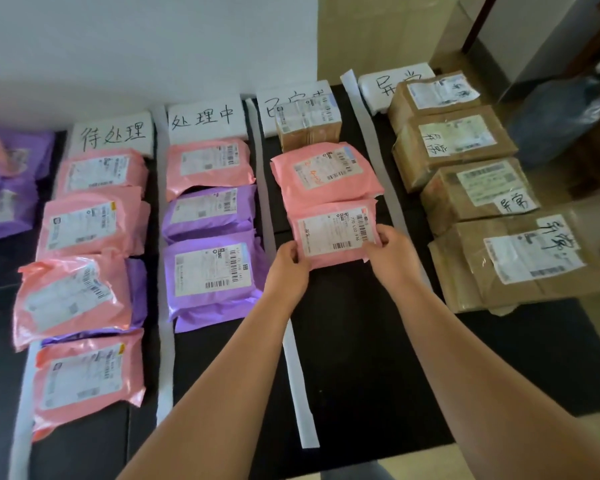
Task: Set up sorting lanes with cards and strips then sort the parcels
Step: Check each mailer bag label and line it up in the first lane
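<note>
Left hand (288,263) and right hand (394,249) pinch opposite edges of a pink parcel (333,233) lying in the third lane (347,341).

Black table (361,341), white cards (113,133) with black writing, plain white strips (165,358), pink parcels (132,232), purple parcels (219,306), brown boxes (465,278), white labels (208,268) with black stripy barcodes, orange scribble (309,174) on one pink parcel's label, white wall (118,46)
</note>
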